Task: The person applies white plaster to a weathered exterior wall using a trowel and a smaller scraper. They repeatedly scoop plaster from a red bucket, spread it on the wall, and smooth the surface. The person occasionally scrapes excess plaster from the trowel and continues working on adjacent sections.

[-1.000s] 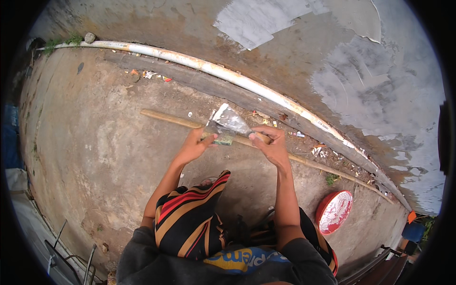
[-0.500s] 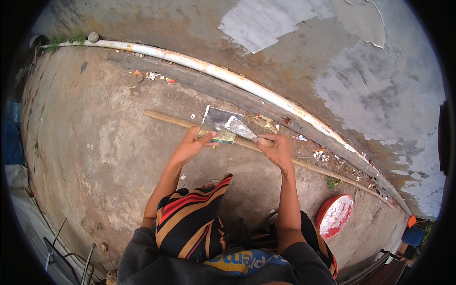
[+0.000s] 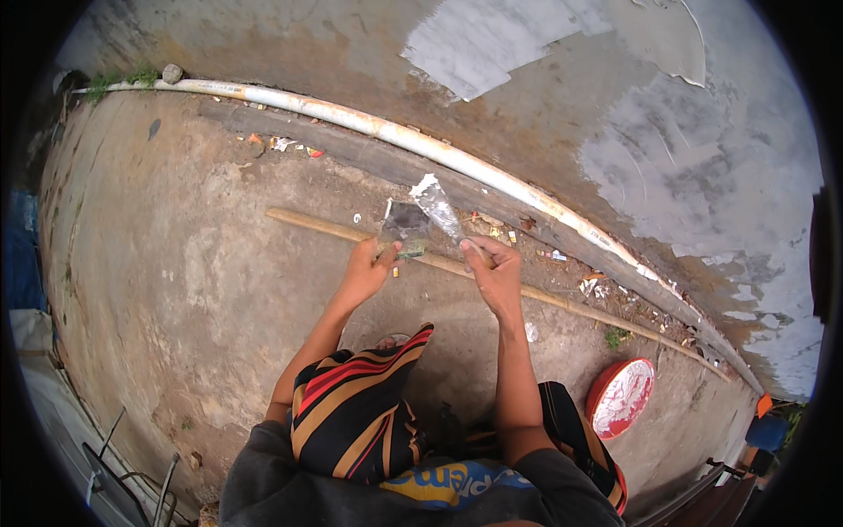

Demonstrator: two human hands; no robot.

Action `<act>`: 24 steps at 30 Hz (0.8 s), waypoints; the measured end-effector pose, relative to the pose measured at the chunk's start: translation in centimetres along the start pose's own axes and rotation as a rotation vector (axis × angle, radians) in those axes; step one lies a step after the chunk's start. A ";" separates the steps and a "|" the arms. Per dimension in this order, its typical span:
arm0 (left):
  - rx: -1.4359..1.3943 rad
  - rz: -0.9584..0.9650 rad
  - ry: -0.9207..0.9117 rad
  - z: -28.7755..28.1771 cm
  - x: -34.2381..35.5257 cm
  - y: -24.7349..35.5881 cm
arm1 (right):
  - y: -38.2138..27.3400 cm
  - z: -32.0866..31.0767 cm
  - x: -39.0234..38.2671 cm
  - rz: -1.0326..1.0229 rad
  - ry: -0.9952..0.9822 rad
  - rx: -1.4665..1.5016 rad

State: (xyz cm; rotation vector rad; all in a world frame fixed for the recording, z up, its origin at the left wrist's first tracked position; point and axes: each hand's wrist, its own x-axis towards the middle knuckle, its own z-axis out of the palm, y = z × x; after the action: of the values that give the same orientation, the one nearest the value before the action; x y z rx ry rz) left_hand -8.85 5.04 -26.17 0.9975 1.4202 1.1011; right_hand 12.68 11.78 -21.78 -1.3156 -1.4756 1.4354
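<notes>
Two hands: both raised in front of the squatting person, over the concrete floor point(image 3: 176, 290)
Left hand point(image 3: 369, 268): fingers pinched on the lower left corner of a small clear plastic bag with dark contents point(image 3: 420, 215), thumb on top
Right hand point(image 3: 496, 272): fingers curled, pinching the bag's lower right side; the twisted clear top sticks up above it
Bag position: held in the air between the hands, stretched flat, likely so the contents can be seen or got at; contents too small to tell
Below: long thin wooden stick point(image 3: 562, 299) lying on the floor, parallel to the wall, under the hands
Behind: white pipe point(image 3: 421, 145) along the foot of the patchy grey wall point(image 3: 544, 105), litter beside it
Right: round red lid with white inside point(image 3: 621, 397) lying flat on the floor, well apart from the hands
Clothing: striped red, black and tan cloth point(image 3: 360, 413) over the knees
</notes>
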 end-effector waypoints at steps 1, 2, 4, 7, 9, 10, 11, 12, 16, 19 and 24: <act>-0.073 -0.011 0.003 -0.4 0.1 0.2 | 0.0 -0.5 0.1 -0.018 -0.006 -0.010; -0.090 -0.006 0.011 -0.5 0.0 0.2 | 0.0 -0.9 0.2 -0.035 -0.013 -0.020; -0.129 0.008 0.020 -0.4 0.0 0.2 | 0.3 -1.0 0.2 -0.065 -0.028 -0.070; -0.143 0.022 0.046 0.4 -0.1 0.8 | 1.0 -0.2 0.0 -0.076 -0.071 -0.166; -0.135 0.028 0.048 0.7 -0.1 0.6 | 0.9 0.5 -0.3 -0.059 -0.102 -0.203; -0.129 0.031 0.049 0.8 -0.1 0.5 | 1.1 0.8 -0.4 -0.055 -0.100 -0.178; -0.066 0.035 0.040 0.7 -0.1 0.4 | 1.4 1.1 -0.5 -0.051 -0.098 -0.153; -0.005 0.038 0.031 0.7 -0.1 0.2 | 1.5 1.3 -0.5 -0.048 -0.094 -0.129; 0.156 0.050 0.012 0.8 -0.2 -0.7 | 0.4 2.1 -0.4 -0.080 -0.048 -0.017; -0.033 0.047 0.057 0.7 -0.2 -0.6 | 0.0 1.1 -0.2 -0.031 -0.069 0.040; -0.296 -0.009 0.036 0.3 -0.2 1.1 | 1.5 0.0 0.0 -0.078 -0.135 -0.120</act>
State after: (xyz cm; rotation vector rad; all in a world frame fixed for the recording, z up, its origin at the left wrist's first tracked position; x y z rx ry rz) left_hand -8.53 5.10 -25.08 0.7614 1.2437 1.2851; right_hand 13.02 11.59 -23.27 -1.2379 -1.7056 1.4276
